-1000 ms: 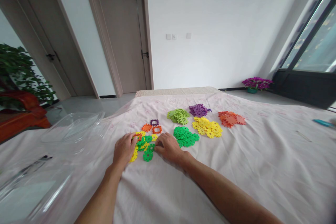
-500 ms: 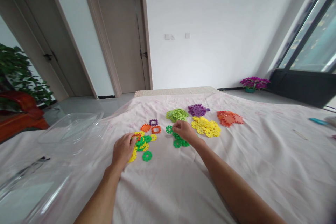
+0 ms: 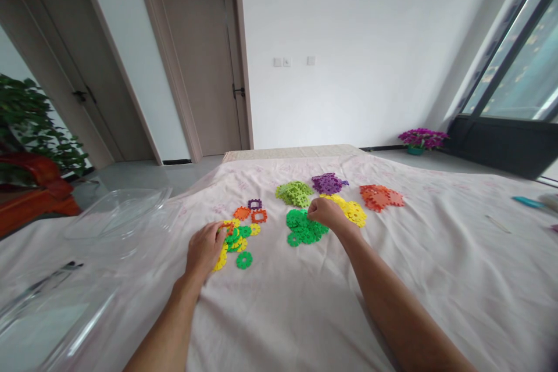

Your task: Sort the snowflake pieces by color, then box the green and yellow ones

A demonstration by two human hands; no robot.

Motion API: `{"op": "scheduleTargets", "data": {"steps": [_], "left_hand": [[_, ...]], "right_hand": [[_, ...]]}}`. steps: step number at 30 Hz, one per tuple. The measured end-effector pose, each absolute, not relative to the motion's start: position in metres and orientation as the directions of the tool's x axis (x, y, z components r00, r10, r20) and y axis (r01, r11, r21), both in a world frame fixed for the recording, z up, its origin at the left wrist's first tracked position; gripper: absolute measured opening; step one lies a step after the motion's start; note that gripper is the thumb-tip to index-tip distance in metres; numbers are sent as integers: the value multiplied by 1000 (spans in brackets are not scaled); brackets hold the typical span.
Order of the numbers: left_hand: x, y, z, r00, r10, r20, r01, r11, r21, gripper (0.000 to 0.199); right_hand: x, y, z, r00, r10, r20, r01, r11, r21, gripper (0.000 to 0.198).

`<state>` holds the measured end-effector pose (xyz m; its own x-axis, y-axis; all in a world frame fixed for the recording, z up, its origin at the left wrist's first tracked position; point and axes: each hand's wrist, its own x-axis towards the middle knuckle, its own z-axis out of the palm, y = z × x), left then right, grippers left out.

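Note:
On the left of the cloth, my left hand (image 3: pixel 206 249) rests with curled fingers against a mixed heap of yellow and green notched plastic discs (image 3: pixel 238 238). An orange piece (image 3: pixel 229 226) shows at its fingertips; what lies under the fingers is hidden. My right hand (image 3: pixel 329 213) is pinched closed above the right side of a pile of green notched discs (image 3: pixel 300 228). Its fingertips hide whatever is between them. A single green disc (image 3: pixel 244 260) lies in front of the mixed heap. Behind that heap are a purple square frame (image 3: pixel 255 204), an orange square frame (image 3: pixel 258 216) and an orange piece (image 3: pixel 241 213).
Light green pieces (image 3: pixel 293 193), purple pieces (image 3: pixel 328 183), yellow discs (image 3: pixel 355 213) and orange-red pieces (image 3: pixel 380 197) form separate piles. Clear plastic containers (image 3: pixel 122 209) stand at the left. A blue object (image 3: pixel 527 201) and a thin pale stick (image 3: pixel 497 224) lie at the right.
My right hand has moved right from the left edge of the green pile, where it pinched a green disc; that disc no longer shows apart from the pile. My left hand stays put.

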<state>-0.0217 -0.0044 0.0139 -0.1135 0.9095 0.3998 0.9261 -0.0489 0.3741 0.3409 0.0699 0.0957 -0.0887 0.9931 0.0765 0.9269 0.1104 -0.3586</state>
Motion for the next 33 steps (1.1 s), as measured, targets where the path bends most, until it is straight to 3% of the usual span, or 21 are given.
{"op": "scheduleTargets", "data": {"steps": [5,13,17,23,33], "left_hand": [[-20,-6,17,-112,914,390,928,-45,371,39],[-17,-8,20,-131,912,388,927,-26,374,38],[-17,-8,20,-120,910,397,929,-39,369,37],[-17,-9,21,-121,911,394,932,-33,361,40],[-17,-8,21,-121,915,385,927,-34,373,38]], "right_hand": [[321,56,110,-108,981,161,938,154,-312,15],[238,1,84,-550,814,186,725,576,-378,11],[214,-17,61,-635,737,233,666,675,-319,24],[202,-25,61,-630,743,224,693,669,-270,34],[208,-11,53,-539,804,250,607,577,-547,12]]}}
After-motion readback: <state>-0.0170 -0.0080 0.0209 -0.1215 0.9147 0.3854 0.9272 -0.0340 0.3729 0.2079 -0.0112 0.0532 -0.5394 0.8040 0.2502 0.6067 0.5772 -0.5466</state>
